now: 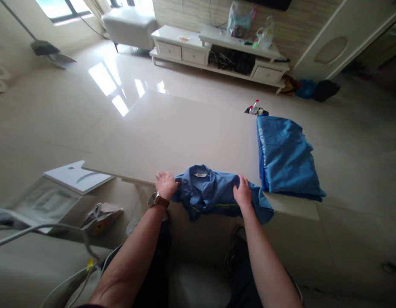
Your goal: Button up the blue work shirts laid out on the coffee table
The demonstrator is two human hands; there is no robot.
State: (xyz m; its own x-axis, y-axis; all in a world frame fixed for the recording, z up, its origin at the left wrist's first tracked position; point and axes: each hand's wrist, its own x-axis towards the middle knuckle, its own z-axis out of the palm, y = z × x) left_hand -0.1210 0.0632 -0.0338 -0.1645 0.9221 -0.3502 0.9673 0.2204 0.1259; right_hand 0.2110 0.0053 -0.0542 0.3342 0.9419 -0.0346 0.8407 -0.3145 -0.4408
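A blue collared shirt [214,192] lies on the near edge of a pale table [172,132], its collar and label facing up and part of it hanging over the edge. My left hand [166,184], with a watch on its wrist, grips the shirt's left side with curled fingers. My right hand [243,192] presses on the shirt's right part, fingers bent into the cloth.
A stack of folded blue clothes [286,158] lies on the table's right side, with small bottles [255,109] behind it. A white stool [76,175] stands left of the table. A TV cabinet [217,51] and a white seat [129,25] stand across the glossy floor.
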